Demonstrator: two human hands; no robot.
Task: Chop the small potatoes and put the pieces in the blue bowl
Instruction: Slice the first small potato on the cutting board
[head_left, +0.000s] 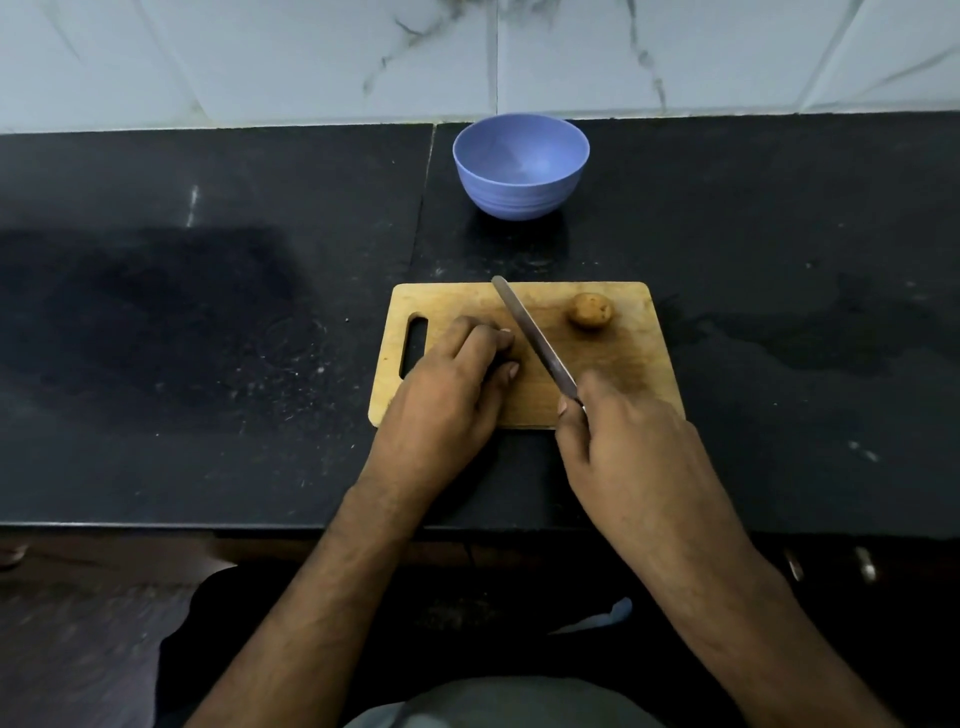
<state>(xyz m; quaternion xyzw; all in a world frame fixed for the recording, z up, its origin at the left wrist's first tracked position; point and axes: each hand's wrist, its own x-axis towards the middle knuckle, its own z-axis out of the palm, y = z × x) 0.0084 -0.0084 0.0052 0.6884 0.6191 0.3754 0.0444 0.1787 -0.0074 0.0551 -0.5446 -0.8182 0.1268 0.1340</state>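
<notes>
A wooden cutting board (623, 374) lies on the black counter. One small brown potato (590, 310) sits whole near the board's far right corner. My left hand (447, 387) rests on the board's left part with fingers curled down over something I cannot make out. My right hand (618, 447) grips the handle of a knife (530, 332); its blade slants up and left across the board, just right of my left fingertips. The blue bowl (521, 200) stands beyond the board, near the wall, with nothing visible inside.
The black stone counter (208, 322) stretches wide on both sides, with a seam running back from the board. A white marbled tile wall (311, 57) rises behind the bowl. The counter's front edge runs just under my wrists.
</notes>
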